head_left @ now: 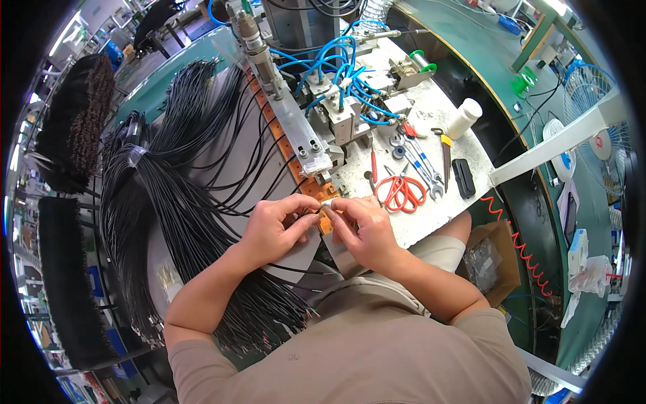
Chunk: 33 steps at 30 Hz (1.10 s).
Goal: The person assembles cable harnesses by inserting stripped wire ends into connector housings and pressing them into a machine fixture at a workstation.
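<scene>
My left hand and my right hand meet at the near end of an orange toothed rail. Both have thumb and fingers pinched together, the tips almost touching. Whatever small piece sits between the fingertips is too small and covered to name. Thin black cables run from a large bundle on the left to the rail, several lying in its slots. Just beyond my hands stands a metal machine with a long bar and blue air tubes.
Right of the machine, a white worktop carries red-handled scissors, wrenches, a black case and a white bottle. A cardboard box stands below. A white post and fan are at right.
</scene>
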Motion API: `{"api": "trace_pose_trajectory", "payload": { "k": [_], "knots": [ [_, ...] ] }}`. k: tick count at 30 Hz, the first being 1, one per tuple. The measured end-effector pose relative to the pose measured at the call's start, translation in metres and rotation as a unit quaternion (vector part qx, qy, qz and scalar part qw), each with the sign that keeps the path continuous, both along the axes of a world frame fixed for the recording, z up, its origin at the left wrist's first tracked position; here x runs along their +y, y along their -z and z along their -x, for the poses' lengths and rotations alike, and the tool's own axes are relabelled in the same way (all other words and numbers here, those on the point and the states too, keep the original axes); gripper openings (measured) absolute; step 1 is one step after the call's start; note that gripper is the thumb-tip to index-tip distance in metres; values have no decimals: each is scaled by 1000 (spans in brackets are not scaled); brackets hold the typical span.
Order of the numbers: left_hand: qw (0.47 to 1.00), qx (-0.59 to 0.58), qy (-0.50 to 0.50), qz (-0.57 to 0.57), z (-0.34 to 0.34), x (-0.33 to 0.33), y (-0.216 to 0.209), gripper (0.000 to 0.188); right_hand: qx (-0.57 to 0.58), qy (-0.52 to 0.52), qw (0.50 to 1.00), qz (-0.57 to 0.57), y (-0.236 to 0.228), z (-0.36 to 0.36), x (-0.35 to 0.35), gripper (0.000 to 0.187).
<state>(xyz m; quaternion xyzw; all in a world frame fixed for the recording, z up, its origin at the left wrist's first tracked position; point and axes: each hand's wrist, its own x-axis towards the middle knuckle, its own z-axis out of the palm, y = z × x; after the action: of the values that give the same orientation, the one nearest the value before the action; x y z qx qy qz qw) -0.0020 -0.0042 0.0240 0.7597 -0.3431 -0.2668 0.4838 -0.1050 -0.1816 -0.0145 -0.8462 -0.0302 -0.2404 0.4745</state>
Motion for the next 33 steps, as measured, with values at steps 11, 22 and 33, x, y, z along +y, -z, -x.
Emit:
{"api": "trace_pose_trajectory", "payload": {
  "k": [11,22,33],
  "knots": [
    [989,142,-1,37,-3,2,6,13,189,-73,960,-192,-18,-1,-3,13],
    [964,258,-3,63,-7,4,1,12,-82,-64,990,96,-9,-15,-17,16],
    [998,-58,-36,-16,6,-2,-10,15,131,39,967,-214,42,-27,-24,19]
  ]
}}
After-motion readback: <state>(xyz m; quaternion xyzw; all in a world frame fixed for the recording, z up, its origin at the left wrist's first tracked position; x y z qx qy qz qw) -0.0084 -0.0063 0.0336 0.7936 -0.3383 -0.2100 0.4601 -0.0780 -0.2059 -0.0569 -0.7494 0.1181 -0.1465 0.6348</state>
